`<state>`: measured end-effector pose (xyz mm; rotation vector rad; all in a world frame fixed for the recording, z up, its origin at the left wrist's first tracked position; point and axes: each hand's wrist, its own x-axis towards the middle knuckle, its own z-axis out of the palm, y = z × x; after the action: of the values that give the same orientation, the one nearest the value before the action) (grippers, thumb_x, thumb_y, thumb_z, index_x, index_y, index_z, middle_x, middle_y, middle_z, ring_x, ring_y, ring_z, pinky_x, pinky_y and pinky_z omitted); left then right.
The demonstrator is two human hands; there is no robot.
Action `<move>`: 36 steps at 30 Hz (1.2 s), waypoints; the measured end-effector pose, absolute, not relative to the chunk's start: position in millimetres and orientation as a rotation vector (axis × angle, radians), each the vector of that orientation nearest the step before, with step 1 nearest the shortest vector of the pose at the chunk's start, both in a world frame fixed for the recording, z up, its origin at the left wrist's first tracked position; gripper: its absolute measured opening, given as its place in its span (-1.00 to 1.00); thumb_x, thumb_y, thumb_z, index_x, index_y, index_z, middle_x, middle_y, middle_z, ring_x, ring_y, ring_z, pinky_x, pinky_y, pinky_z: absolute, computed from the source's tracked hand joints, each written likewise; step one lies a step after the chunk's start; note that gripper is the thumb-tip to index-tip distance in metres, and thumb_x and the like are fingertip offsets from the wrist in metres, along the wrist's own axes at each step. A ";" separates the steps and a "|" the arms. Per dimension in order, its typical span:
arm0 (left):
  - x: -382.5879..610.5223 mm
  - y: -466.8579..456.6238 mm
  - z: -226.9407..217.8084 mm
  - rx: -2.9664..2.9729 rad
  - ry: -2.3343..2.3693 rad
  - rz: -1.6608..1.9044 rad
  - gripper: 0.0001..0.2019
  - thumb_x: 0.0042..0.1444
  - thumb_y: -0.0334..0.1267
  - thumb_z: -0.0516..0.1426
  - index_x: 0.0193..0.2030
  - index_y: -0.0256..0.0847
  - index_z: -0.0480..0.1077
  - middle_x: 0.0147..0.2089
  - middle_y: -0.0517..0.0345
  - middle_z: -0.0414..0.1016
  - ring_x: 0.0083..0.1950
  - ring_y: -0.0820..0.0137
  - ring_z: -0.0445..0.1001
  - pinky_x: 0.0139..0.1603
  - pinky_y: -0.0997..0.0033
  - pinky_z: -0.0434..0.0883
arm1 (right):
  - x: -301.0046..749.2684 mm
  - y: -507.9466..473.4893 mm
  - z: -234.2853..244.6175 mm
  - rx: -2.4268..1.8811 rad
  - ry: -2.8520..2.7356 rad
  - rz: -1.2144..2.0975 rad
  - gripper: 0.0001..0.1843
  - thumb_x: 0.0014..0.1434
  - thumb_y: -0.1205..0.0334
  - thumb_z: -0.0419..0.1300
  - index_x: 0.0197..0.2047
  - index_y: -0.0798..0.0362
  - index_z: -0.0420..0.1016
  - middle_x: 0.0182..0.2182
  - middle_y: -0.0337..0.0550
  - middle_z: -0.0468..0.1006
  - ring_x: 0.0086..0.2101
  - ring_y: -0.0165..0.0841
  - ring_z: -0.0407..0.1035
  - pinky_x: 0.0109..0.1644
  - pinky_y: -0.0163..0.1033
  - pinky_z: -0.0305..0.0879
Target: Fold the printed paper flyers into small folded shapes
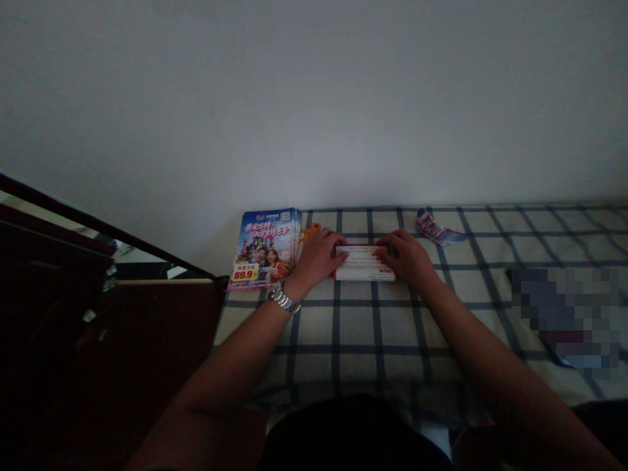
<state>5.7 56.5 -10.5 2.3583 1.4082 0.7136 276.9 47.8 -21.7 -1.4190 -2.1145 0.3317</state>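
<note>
A folded flyer (364, 267), white with printed lines and a red edge, lies flat on the checked cloth in front of me. My left hand (321, 255) grips its left end, thumb and fingers closed at the upper corner. At the opposite end, my right hand (411, 260) has its fingers bent over the upper right corner. Beyond my left hand is a small orange object (310, 231), partly hidden by the fingers. A stack of colourful printed flyers (267, 245) lies left of that hand, the top one showing a blue sky and people.
A crumpled printed paper (436, 229) lies at the back right on the checked cloth (358, 327). Farther right is a blurred-out dark item (559, 314). A pale wall (343, 111) rises behind the surface. Dark furniture (49, 261) stands beyond its left edge.
</note>
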 end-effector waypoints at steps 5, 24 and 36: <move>6.6 56.9 -10.4 2.353 1.411 0.722 -0.79 0.26 -0.28 0.29 0.01 -0.11 0.49 0.04 0.07 0.48 0.13 0.16 0.45 0.25 0.04 0.40 | 278.0 49.1 -24.5 -1.391 -2.107 0.317 -0.78 0.35 0.13 0.24 -0.02 -0.01 0.63 -0.10 -0.03 0.52 -0.16 -0.16 0.50 -0.04 -0.04 0.48; 7.8 55.3 -4.3 2.339 1.423 0.710 -0.80 0.25 -0.30 0.30 0.00 -0.14 0.50 0.03 0.05 0.49 0.12 0.15 0.46 0.23 0.06 0.41 | 276.8 49.5 -20.3 -1.424 -2.134 0.310 -0.82 0.33 0.17 0.26 -0.04 0.01 0.61 -0.11 -0.05 0.53 -0.20 -0.19 0.49 -0.12 -0.09 0.43; 7.6 56.6 -5.8 2.341 1.425 0.702 -0.79 0.25 -0.29 0.31 0.01 -0.15 0.51 0.02 0.05 0.50 0.12 0.15 0.46 0.25 0.07 0.39 | 276.5 51.5 -22.0 -1.431 -2.138 0.294 -0.82 0.33 0.18 0.27 -0.04 0.03 0.62 -0.10 -0.04 0.54 -0.19 -0.20 0.49 -0.10 -0.12 0.42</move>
<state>7.6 56.6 -5.8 2.3408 1.4252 0.7021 276.5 51.5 -22.0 -1.4313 -2.1377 0.2938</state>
